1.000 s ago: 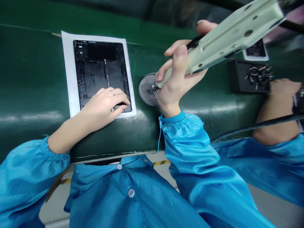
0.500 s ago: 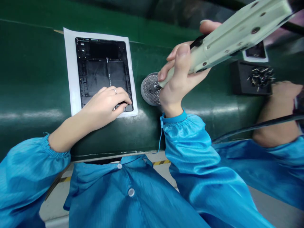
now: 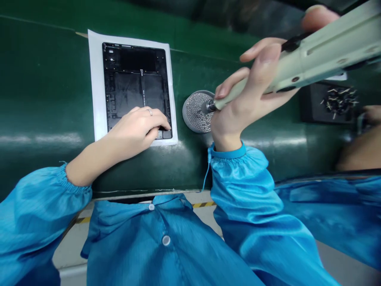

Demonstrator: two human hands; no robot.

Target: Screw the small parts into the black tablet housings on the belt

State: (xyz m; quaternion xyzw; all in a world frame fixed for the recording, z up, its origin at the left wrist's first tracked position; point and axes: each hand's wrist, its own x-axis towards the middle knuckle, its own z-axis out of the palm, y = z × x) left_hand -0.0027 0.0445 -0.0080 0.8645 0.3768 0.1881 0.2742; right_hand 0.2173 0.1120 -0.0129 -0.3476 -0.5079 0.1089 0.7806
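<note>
My right hand (image 3: 238, 103) is closed around a pale green electric screwdriver (image 3: 321, 59). Its metal tip points down and left over a round dish (image 3: 190, 125) whose surface is a grid of small dots; whether the tip touches it I cannot tell. My left hand (image 3: 139, 129), with a ring on one finger, rests over the lower right of a black tablet-like housing (image 3: 127, 93). Its fingers are bent, with the thumb apart from the forefinger and nothing visible between them. The opened housing lies flat on a white sheet (image 3: 99, 91).
A black box (image 3: 311, 105) holding a pile of small dark and light parts stands at the right on the green table (image 3: 44, 99). Beside it, another person's arm (image 3: 363, 147) is blurred. The table's front edge runs just before my body.
The screwdriver's metal end has shifted from the dish's right part towards its middle, with the handle moving right. My left hand stays on the housing. The whole view has shifted slightly.
</note>
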